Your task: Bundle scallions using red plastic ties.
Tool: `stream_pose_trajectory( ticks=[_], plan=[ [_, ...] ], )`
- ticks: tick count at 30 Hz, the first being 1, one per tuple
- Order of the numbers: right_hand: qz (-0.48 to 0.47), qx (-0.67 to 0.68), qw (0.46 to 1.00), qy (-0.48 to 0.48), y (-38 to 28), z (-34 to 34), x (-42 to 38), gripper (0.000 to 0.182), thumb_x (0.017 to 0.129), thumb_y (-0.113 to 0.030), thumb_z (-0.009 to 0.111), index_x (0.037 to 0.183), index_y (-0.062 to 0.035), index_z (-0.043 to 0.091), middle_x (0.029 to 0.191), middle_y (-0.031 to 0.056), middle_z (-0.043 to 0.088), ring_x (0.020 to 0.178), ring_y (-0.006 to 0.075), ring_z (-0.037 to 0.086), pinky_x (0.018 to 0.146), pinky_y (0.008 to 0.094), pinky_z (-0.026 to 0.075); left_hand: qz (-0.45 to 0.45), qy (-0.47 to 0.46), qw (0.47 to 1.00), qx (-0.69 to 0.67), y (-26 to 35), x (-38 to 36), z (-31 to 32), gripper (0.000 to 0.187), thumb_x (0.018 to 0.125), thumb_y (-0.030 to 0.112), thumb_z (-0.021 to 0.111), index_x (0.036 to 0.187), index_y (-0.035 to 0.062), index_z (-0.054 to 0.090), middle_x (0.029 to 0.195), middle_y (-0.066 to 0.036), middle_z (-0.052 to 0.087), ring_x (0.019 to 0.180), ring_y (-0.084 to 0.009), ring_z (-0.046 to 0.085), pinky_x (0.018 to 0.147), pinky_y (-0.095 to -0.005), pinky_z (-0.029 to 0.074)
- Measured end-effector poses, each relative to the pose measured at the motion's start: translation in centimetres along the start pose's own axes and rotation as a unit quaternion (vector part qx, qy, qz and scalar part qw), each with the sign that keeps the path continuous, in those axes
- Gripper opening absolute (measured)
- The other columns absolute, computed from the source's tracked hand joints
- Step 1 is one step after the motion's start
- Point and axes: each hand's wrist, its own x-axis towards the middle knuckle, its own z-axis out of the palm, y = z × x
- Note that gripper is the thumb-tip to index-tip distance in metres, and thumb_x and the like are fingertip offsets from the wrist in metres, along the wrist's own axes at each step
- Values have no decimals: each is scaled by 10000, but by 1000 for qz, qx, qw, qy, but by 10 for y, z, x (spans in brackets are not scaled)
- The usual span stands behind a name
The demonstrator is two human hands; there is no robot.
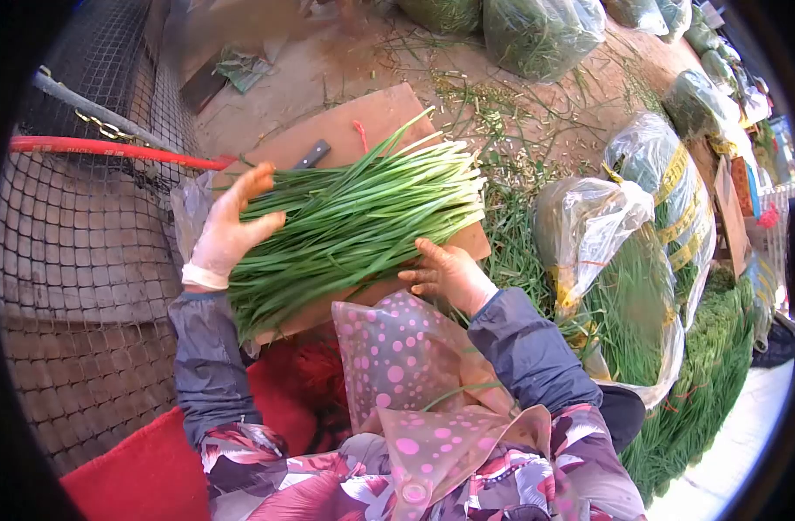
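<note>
Outdoors, the ground (345, 61) is bare, reddish-brown dirt strewn with green trimmings. At far left stands a dark wire mesh fence (76, 234), with a red hose (111, 149) running across it and a bit of chain just above. A red cushion (154, 460) lies low at left, beside the person's knees. In the middle a brown wooden board (363, 117) rests on the dirt, and a dark knife handle (312, 154) shows on it just above the greens. A pink spotted plastic sheet (406, 365) covers the lap. To the right, clear plastic bags of greens (623, 286) are stacked, bound with yellow tape (675, 174) that bears dark print too small to read; more bags sit along the top edge.

The bunch of chives (354, 221) lies across the board, long, thin, flat, bright green leaves, fanned wide at the lower left and with paler tips gathered toward the upper right. The left hand (228, 230), in a thin pale glove, is spread open with fingers pressed flat against the left side of the bunch, not closed around it. The right hand (445, 273), bare, has its fingers curled loosely against the bunch's lower right edge, steadying it rather than clasping it.
</note>
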Motion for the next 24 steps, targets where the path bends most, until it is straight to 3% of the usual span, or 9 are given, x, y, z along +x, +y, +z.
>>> stream_pose_trajectory(
  ticks=[4, 5, 6, 9, 11, 12, 19, 20, 24],
  plan=[
    [-52, 46, 997, 41, 3, -7, 14, 376, 911, -262, 644, 1145, 7, 525, 1022, 115, 630, 794, 242, 684, 570, 296, 555, 58, -44, 986, 151, 21, 38, 69, 1224, 505, 544, 861, 1471, 73, 274, 1453, -291, 325, 1360, -412, 325, 1100, -456, 313],
    [-53, 47, 997, 42, 4, -8, 14, 376, 911, -262, 644, 1145, 7, 525, 1022, 115, 630, 794, 242, 684, 570, 296, 555, 38, -37, 974, 221, 22, 46, 94, 1172, 535, 513, 857, 1463, 79, 288, 1374, -288, 437, 1299, -409, 415, 1071, -458, 345],
    [-56, 46, 996, 56, 2, -14, 12, 361, 917, -251, 632, 1147, 7, 525, 1020, 120, 633, 799, 247, 684, 583, 309, 561, -101, -202, 963, 144, 14, 73, 113, 1146, 553, 480, 852, 1462, 79, 282, 1242, -276, 557, 1200, -410, 511, 1027, -481, 375],
    [-67, 74, 993, 62, 7, -33, 8, 339, 930, -230, 606, 1154, 10, 521, 1025, 130, 635, 812, 261, 684, 612, 337, 571, -63, -224, 970, -77, -6, 83, 112, 638, 727, 292, 751, 1279, 42, 550, 1127, -255, 629, 1091, -382, 590, 957, -411, 444],
    [-76, 98, 991, 52, 7, -34, 6, 331, 936, -221, 592, 1159, 13, 517, 1033, 137, 636, 821, 269, 685, 627, 350, 576, -53, -241, 962, -120, -1, 83, 104, 412, 805, 30, 617, 1210, -39, 593, 1114, -108, 658, 1015, -139, 591, 920, -269, 445],
    [-60, 90, 992, 58, 6, -33, 6, 333, 942, -222, 583, 1163, 18, 514, 1038, 140, 638, 836, 274, 685, 638, 360, 576, -131, -326, 893, -282, 3, 83, 94, 438, 805, 42, 631, 1229, -53, 575, 1117, -69, 653, 1002, -130, 589, 919, -274, 448],
    [6, -284, 957, 57, -37, -22, -6, 439, 955, -362, 547, 1096, 51, 589, 879, 148, 684, 628, 209, 677, 537, 306, 534, -216, -260, 909, -245, -16, 97, 117, 498, 810, 115, 700, 1267, -23, 557, 1164, -89, 640, 1055, -155, 576, 963, -281, 423],
    [29, -413, 907, 76, -44, -24, -12, 447, 945, -378, 561, 1054, 50, 622, 807, 139, 691, 601, 190, 669, 534, 291, 524, -162, -233, 927, -244, -6, 90, 113, 503, 818, 106, 689, 1284, -16, 542, 1193, -86, 621, 1098, -163, 556, 990, -289, 407],
    [-18, -404, 912, 67, -26, -41, -10, 452, 935, -400, 550, 1020, 30, 659, 758, 126, 694, 583, 186, 665, 580, 307, 522, -23, -158, 986, -39, 6, 72, 110, 568, 811, 142, 697, 1333, 28, 504, 1300, -137, 545, 1227, -250, 498, 1055, -339, 362]
  ],
)
